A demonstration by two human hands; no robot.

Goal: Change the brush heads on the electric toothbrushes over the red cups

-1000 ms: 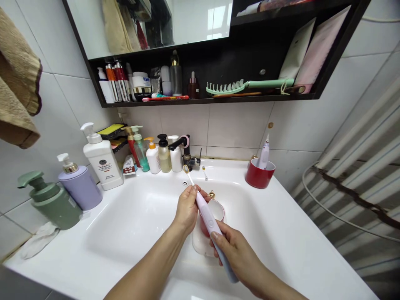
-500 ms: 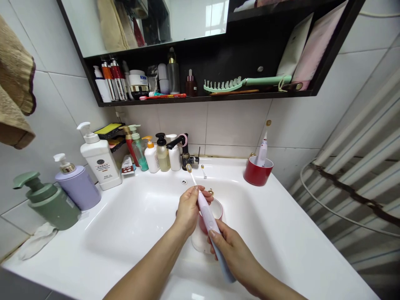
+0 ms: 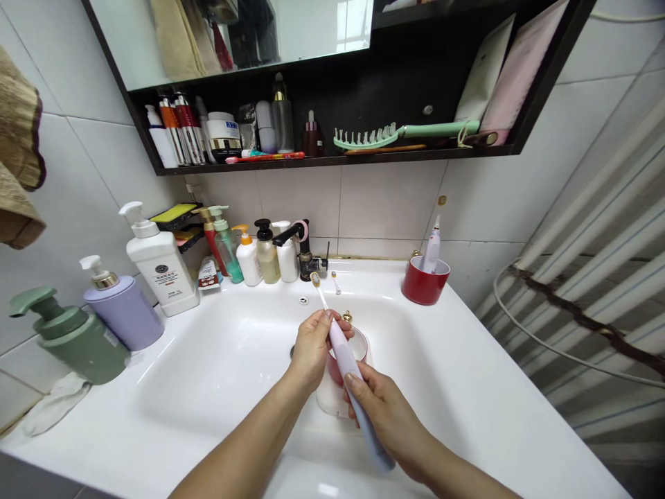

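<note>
My left hand (image 3: 314, 348) and my right hand (image 3: 382, 414) both grip a pink and pale-blue electric toothbrush (image 3: 343, 358) above the white basin (image 3: 218, 374). The left hand wraps the upper handle, with the bristled head (image 3: 315, 280) pointing up and away. The right hand holds the lower handle, whose end sticks out below it. Just behind and under my hands stands a red-and-white cup (image 3: 358, 346), partly hidden by them. A small gold knob (image 3: 347, 317) shows just past my left fingers.
A black faucet (image 3: 304, 258) stands behind the basin among several pump bottles. A red mug (image 3: 424, 283) holds another electric toothbrush. A dark shelf (image 3: 322, 161) with toiletries hangs above, a brown towel (image 3: 18, 138) hangs left, and a ribbed radiator (image 3: 597, 242) stands right.
The whole scene has drifted left in view as my head turned slightly. The toothbrush has tilted a little more upright, and both hands keep hold of it.
</note>
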